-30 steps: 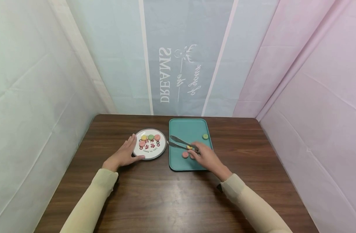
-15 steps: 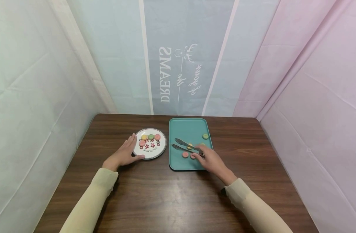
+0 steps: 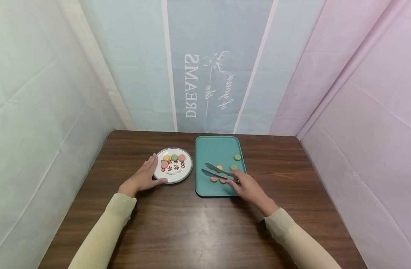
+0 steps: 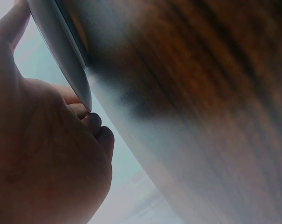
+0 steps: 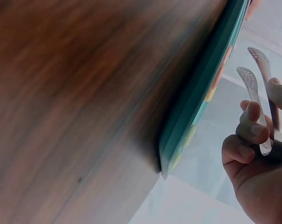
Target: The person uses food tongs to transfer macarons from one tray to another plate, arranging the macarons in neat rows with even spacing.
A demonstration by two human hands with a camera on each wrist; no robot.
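Note:
Along its left and front rim, a white plate (image 3: 178,175) with red characters is held by my left hand (image 3: 143,179), thumb in front and fingers at the left side. On it sit a yellow macaron (image 3: 166,158), a green macaron (image 3: 174,157) and two pink ones. My right hand (image 3: 249,188) grips metal tongs (image 3: 212,167) by their closed end, over a teal tray (image 3: 217,144). The tongs' perforated tips stand apart with nothing between them, as the right wrist view confirms. Near them on the tray lie a yellow macaron (image 3: 219,168) and two pink macarons (image 3: 213,179).
Two green macarons (image 3: 237,157) rest by the tray's right side, the nearer one close to my right hand. Plate and tray stand side by side on a dark wooden table (image 3: 178,224). Behind the table hangs a lettered cloth (image 3: 212,33), with pale cloth walls left and right.
My right hand has drawn back toward the right and nearer me, bringing the open tongs along and uncovering a green macaron on the tray. The left hand and plate have stayed in place.

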